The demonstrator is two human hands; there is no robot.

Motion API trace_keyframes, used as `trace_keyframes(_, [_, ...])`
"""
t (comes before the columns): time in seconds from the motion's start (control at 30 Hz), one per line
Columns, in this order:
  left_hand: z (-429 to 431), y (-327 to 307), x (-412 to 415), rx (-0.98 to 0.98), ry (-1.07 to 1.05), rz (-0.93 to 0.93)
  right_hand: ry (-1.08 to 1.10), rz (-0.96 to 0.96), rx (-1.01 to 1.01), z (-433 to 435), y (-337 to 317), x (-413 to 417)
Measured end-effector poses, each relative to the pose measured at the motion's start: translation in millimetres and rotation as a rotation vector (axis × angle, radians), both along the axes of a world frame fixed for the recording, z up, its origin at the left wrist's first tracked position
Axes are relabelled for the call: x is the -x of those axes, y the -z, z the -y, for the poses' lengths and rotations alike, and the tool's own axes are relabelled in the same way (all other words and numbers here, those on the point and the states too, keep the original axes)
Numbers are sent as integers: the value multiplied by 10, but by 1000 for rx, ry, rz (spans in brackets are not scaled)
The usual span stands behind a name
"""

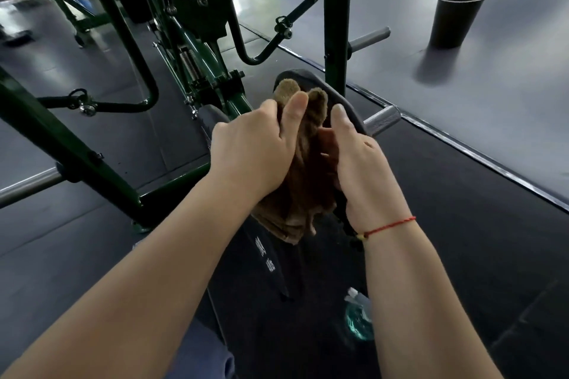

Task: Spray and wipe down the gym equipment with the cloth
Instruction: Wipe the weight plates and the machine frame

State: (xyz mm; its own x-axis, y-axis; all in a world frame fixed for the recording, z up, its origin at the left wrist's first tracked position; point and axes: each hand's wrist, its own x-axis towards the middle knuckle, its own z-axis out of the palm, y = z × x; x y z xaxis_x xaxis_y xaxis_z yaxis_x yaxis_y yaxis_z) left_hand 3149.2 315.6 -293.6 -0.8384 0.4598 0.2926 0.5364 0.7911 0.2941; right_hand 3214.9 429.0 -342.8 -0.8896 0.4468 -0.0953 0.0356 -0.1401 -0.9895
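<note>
A brown cloth (303, 194) is bunched between both my hands over a dark padded seat (345, 101) of a green gym machine (197, 49). My left hand (255, 151) grips the cloth with the thumb pressed on its upper folds. My right hand (354, 157) holds the cloth's right side, thumb up against the pad's edge. A red string bracelet circles my right wrist. A spray bottle (358, 317) with teal liquid stands low down, partly hidden behind my right forearm.
Green frame tubes, a spring and a black pulley disc (197, 0) rise ahead. Chrome pegs (383, 118) stick out at the right and left. A dark cylindrical bin (455, 18) stands on the grey floor at the far right. Black rubber matting lies underneath.
</note>
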Motion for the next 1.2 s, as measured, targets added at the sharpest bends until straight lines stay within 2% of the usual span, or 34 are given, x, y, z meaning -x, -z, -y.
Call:
trace_keyframes(0.03, [18,-51,-11,-1,26,39,-66,24,113,25,8,28])
trace_keyframes(0.1, [78,-135,-10,-121,103,228,-173,-55,190,93,57,100])
trace_keyframes(0.17, [151,-172,35,-288,141,400,-163,-133,169,113,195,193])
trace_keyframes(0.2, [177,-169,70,-358,113,416,-131,-110,136,91,287,225])
trace_keyframes(0.27, [224,-136,195,-406,14,309,-94,-11,115,17,432,243])
trace_keyframes(0.33, [264,-38,330,-318,-119,191,-117,71,132,-74,529,240])
trace_keyframes(0.47, [236,311,430,-251,-316,247,-228,-41,218,-16,629,318])
trace_keyframes(0.57, [135,559,351,-327,-301,238,-294,-124,139,211,647,482])
trace_keyframes(0.73, [106,683,391,-408,-338,150,-315,-107,18,273,740,835])
trace_keyframes(0.83, [103,673,421,-432,-339,162,-269,-143,-25,318,803,987])
trace_keyframes(0.93, [104,642,469,-503,-339,187,-205,-153,22,321,842,1092])
trace_keyframes(1.07, [116,617,517,-531,-343,223,-60,-30,13,338,1071,1229])
trace_keyframes(1.1, [113,614,513,-532,-341,232,-82,9,-36,341,1116,1241])
trace_keyframes(1.2, [119,610,531,-493,-348,251,-326,81,-213,320,1093,1189])
